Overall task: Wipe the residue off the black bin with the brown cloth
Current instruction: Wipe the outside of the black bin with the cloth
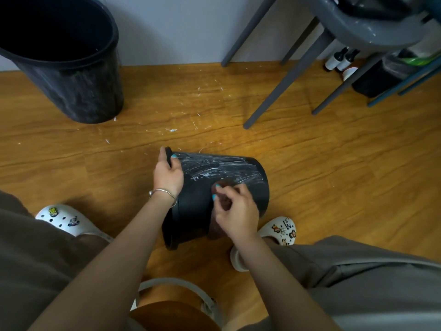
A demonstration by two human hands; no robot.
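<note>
Down on the wooden plank floor (310, 168), the small black plastic bin (198, 201) lies on its side between the person's two white clogs, its rimmed mouth pointing left and its closed base to the right. Bare floor stretches beyond the bin toward the wall, scattered with white flecks; to the right it stays open up to the grey chair legs (281, 91). White streaky residue (214, 170) covers the upper far part of the bin's wall, while the nearer band by the rim looks plain black. The left hand (167, 173) grips the rim at the bin's far left edge, fingers curled over it and thumb lying on the outer wall. The right hand (236, 211) rests on the near right side of the wall, its fingers bunched round the brown cloth (223, 201), which is pressed to the bin just below the streaks. A larger black bucket (69, 68) stands upright at the far left, well apart. A round wooden stool seat (171, 314) sits nearest the camera.
</note>
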